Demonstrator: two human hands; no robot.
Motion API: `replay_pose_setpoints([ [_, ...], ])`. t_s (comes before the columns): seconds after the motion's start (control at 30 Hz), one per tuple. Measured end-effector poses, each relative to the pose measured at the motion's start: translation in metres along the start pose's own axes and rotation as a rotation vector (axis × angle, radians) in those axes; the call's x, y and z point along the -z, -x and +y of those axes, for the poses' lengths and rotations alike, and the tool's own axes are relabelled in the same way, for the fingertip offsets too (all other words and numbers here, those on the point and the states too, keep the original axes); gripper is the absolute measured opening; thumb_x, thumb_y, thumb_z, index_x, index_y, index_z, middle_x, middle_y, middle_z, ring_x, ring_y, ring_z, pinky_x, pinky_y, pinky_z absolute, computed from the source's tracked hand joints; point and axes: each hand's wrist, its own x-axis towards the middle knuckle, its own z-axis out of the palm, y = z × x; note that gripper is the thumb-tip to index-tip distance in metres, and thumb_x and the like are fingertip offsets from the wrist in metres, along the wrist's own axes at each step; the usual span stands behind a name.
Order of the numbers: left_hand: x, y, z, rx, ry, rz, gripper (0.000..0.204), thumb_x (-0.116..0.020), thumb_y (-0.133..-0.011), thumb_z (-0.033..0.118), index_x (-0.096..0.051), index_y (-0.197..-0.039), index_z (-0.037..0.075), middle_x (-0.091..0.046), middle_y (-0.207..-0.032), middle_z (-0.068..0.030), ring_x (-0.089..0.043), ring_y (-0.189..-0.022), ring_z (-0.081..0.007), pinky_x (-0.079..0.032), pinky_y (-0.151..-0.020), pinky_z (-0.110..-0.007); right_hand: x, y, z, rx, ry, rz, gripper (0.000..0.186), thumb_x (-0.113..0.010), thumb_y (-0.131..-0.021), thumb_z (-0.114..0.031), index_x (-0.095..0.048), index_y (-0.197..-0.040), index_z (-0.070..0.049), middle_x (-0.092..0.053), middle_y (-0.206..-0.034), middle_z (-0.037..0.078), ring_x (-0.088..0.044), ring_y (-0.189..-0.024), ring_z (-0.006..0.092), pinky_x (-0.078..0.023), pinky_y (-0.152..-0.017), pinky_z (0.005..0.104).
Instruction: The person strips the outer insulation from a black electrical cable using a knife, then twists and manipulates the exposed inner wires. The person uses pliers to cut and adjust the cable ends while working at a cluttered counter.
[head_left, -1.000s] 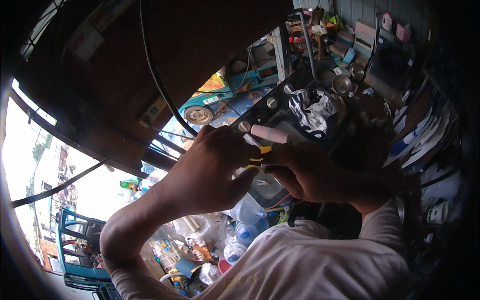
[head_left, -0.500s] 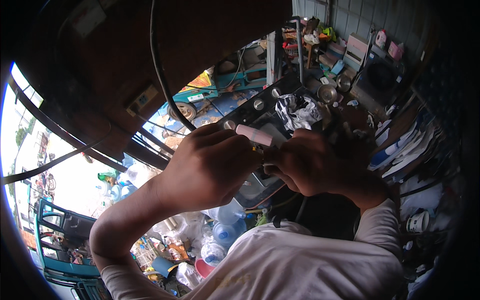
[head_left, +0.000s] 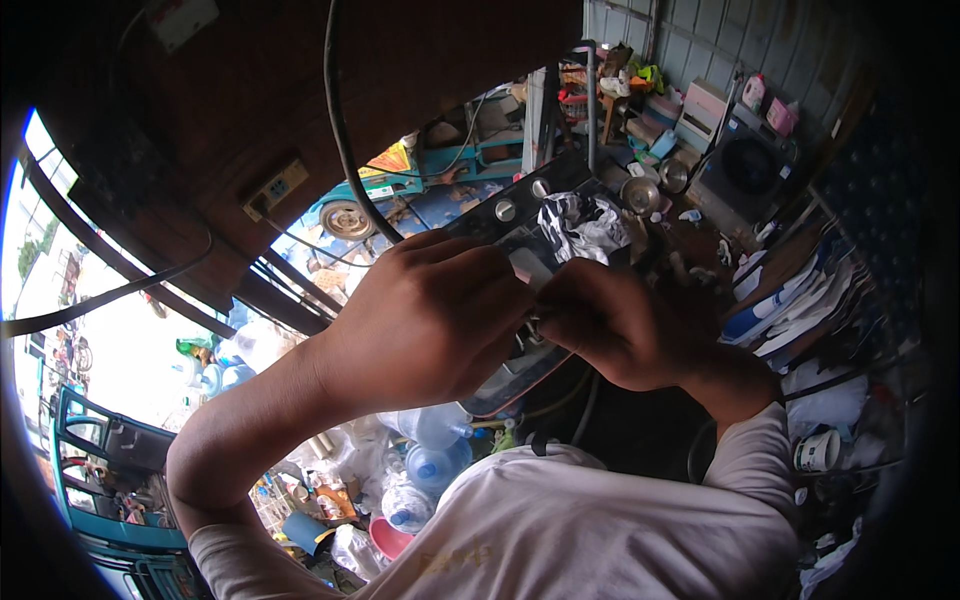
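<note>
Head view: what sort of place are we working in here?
Probably a cluttered repair workshop or scrap yard: a dark panel with knobs under the hands, plastic water bottles piled below, and a vehicle wheel beyond.

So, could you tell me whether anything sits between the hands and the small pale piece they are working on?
Nothing visible does: the left hand and right hand both close directly on the pale piece over the dark panel.

The crumpled cloth (head_left: 585, 225) lies on the panel (head_left: 520, 205), behind both hands.
</note>
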Motion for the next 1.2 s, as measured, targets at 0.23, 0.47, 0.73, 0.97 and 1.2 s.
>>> replay_pose_setpoints([
  [0.23, 0.001, 0.004, 0.005, -0.047, -0.081, -0.018, 0.021, -0.074, -0.062, 0.008, -0.062, -0.079, 0.004, -0.058, -0.075, -0.0064, -0.058, -0.064, -0.0208, -0.046, -0.056, -0.032, -0.002, 0.007, -0.001, -0.037, 0.072, -0.048, 0.022, -0.06, -0.094, -0.014, -0.051, -0.109, 0.0, -0.06, -0.091, 0.005, -0.055, -0.084, 0.0081, -0.045, -0.074, 0.0241],
  [0.47, 0.005, 0.012, 0.003, -0.186, -0.13, 0.041, 0.027, -0.074, -0.061, 0.007, -0.065, -0.085, 0.0, -0.057, -0.081, -0.0081, -0.058, -0.067, -0.0203, -0.046, -0.057, -0.03, -0.008, 0.008, 0.001, 0.039, 0.033, -0.032, 0.022, -0.059, -0.095, -0.015, -0.051, -0.108, 0.0, -0.058, -0.089, 0.004, -0.054, -0.083, 0.0072, -0.044, -0.073, 0.0234],
  [0.73, 0.006, 0.01, 0.0, -0.287, -0.156, 0.067, 0.026, -0.072, -0.063, 0.008, -0.067, -0.088, -0.001, -0.059, -0.082, -0.0083, -0.059, -0.068, -0.0201, -0.048, -0.056, -0.03, -0.006, 0.01, -0.009, -0.043, 0.026, -0.024, 0.024, -0.059, -0.095, -0.018, -0.051, -0.108, 0.0, -0.056, -0.087, 0.003, -0.053, -0.077, 0.0068, -0.044, -0.069, 0.023],
  [0.97, 0.005, 0.004, 0.0, -0.319, -0.176, 0.081, 0.027, -0.073, -0.064, 0.01, -0.067, -0.088, -0.001, -0.058, -0.082, -0.0092, -0.06, -0.066, -0.0206, -0.05, -0.055, -0.03, -0.012, 0.02, 0.0, -0.028, -0.165, 0.028, 0.02, -0.055, -0.097, -0.016, -0.052, -0.106, 0.001, -0.058, -0.085, 0.002, -0.052, -0.077, 0.0043, -0.044, -0.068, 0.0229],
  [1.2, 0.004, 0.001, -0.003, -0.328, -0.161, 0.071, 0.028, -0.074, -0.062, 0.011, -0.065, -0.086, -0.001, -0.057, -0.081, -0.0086, -0.061, -0.063, -0.0205, -0.05, -0.053, -0.03, -0.015, 0.016, -0.007, 0.333, 0.474, 0.16, 0.024, -0.054, -0.094, -0.008, -0.051, -0.114, 0.005, -0.066, -0.087, 0.016, -0.068, -0.079, 0.0209, -0.051, -0.068, 0.0323],
])
